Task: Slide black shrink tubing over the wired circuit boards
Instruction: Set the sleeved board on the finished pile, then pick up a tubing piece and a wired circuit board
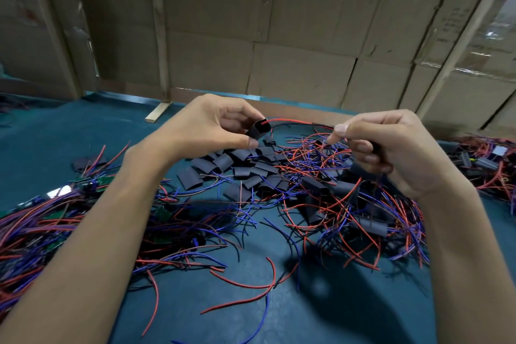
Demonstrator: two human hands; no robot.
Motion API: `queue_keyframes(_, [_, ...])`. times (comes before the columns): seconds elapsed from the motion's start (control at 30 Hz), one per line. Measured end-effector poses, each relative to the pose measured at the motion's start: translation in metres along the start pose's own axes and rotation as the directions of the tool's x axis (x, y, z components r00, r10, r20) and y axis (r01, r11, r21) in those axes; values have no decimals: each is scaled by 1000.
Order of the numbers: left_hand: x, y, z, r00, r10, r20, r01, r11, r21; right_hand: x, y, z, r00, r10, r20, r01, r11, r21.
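My left hand [212,126] pinches a short black shrink tube [258,130] between thumb and fingers, held above the table. A red wire and a black wire [296,122] run out of the tube's right end to my right hand [382,148], which pinches their far ends between thumb and forefinger. The board inside the tube is hidden. Below the hands lies a heap of loose black tube pieces [240,167]. Bare green circuit boards [104,181] with wires lie at the left.
Tangled red, blue and black wires [335,204] cover the teal table [321,315]. Sleeved boards [371,227] lie at the right, more at the far right [485,162]. A cardboard wall [279,36] closes the back, with a wooden block [157,115] at its foot.
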State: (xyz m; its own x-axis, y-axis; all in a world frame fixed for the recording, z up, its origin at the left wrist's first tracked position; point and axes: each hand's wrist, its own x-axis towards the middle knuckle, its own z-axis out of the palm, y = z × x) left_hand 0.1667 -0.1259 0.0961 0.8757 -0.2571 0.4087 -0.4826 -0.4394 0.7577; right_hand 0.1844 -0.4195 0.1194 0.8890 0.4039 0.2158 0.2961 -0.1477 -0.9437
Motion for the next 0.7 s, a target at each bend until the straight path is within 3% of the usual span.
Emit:
queue_keyframes(0.23, [-1, 2, -3, 1000, 15, -1, -15, 999, 35, -1, -4, 4, 1000, -1, 26, 5, 990, -143])
queue_keyframes(0.33, [1, 6, 3, 999, 38, 11, -39, 989, 139, -2, -6, 14, 999, -31, 11, 33, 950, -310])
queue_keyframes(0.4, [3, 11, 9, 997, 77, 24, -80, 969, 233, 2, -5, 23, 997, -72, -14, 60, 906, -420])
queue_keyframes(0.53, [7, 21, 24, 968, 230, 96, -249, 892, 376, 10, -1, 44, 996, -84, 34, 90, 880, -467])
queue_keyframes(0.7, [8, 25, 28, 953, 296, 69, -295, 843, 450, 14, 8, 46, 992, -76, -101, 61, 988, -142])
